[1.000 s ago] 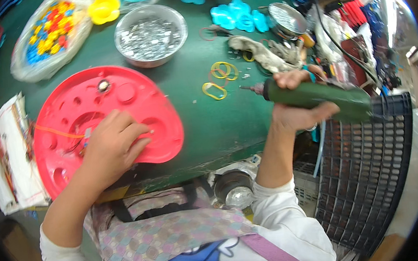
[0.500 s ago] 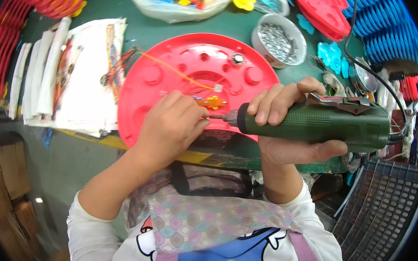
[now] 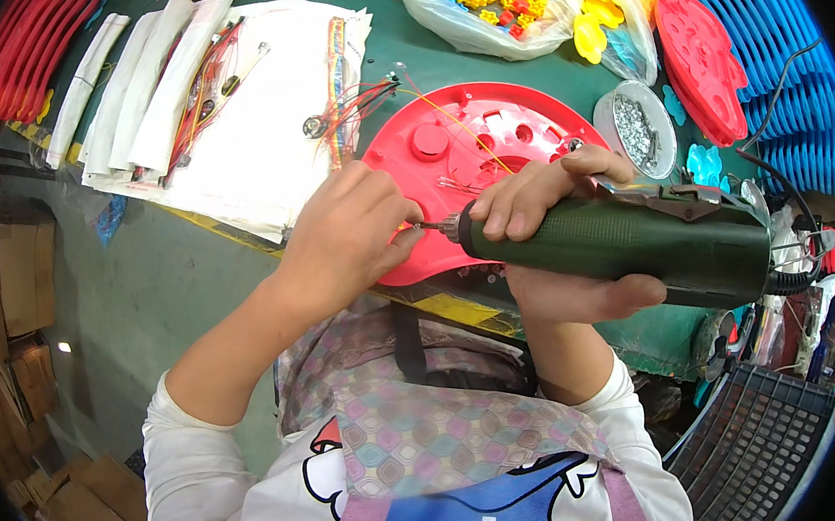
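The right hand [image 3: 562, 247] is closed around a green driver [image 3: 627, 240], and its bit points left to the left hand [image 3: 349, 232]. The left hand is pinched on something small at the bit tip; what it is cannot be seen. Both hands are over the near edge of a red disc [image 3: 447, 147], which lies on the green surface [image 3: 188, 273]. A bowl of screws [image 3: 638, 129] stands just right of the disc, and white sheets [image 3: 244, 126] lie to its left.
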`<state>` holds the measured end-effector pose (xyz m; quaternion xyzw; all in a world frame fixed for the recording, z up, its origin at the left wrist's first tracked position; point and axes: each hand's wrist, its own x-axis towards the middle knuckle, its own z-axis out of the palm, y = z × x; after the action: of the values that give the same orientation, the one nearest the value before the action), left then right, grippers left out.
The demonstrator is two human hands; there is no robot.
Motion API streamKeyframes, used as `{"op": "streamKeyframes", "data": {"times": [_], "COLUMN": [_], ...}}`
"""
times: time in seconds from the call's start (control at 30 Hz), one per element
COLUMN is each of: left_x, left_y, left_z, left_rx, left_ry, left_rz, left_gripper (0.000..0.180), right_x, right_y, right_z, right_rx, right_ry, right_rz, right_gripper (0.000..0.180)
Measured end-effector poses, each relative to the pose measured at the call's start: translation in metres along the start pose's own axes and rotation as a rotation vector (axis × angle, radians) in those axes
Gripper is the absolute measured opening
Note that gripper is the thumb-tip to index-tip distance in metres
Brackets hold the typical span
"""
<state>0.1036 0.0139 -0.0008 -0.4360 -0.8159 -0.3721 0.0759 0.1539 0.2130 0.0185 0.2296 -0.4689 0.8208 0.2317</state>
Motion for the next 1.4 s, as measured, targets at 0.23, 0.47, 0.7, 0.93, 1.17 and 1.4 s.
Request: {"op": "streamKeyframes", "data": {"times": [0.23, 0.47, 0.7, 0.93, 1.17, 1.4], "left_x": [-0.004, -0.011, -0.025, -0.031, -0.033, -0.034], "left_y": [-0.013, -0.014, -0.008, -0.009, -0.01, -0.012], "left_z": [-0.004, -0.004, -0.002, 0.005, 0.008, 0.012], "left_rx": [0.046, 0.072, 0.154, 0.141, 0.086, 0.061], "left_ry": [0.017, 0.001, 0.116, 0.01, -0.044, -0.005], "left_rz": [0.081, 0.066, 0.044, 0.054, 0.016, 0.037], "left_gripper": [0.024, 0.024, 0.035, 0.046, 0.043, 0.044], "right_x": [0.0, -0.005, -0.009, -0.011, -0.011, -0.001], "right_y": [0.005, 0.012, 0.018, 0.026, 0.035, 0.031], "right_z": [0.007, 0.009, 0.006, 0.003, 0.001, 0.009], "right_rx": [0.006, -0.033, -0.041, -0.1, -0.183, -0.252], "right_ry": [-0.05, -0.067, -0.042, -0.03, -0.02, -0.134], "right_rz": [0.023, 0.022, 0.083, 0.114, 0.151, 0.366], "right_gripper": [0.107, 0.107, 0.104, 0.103, 0.1, 0.094]}}
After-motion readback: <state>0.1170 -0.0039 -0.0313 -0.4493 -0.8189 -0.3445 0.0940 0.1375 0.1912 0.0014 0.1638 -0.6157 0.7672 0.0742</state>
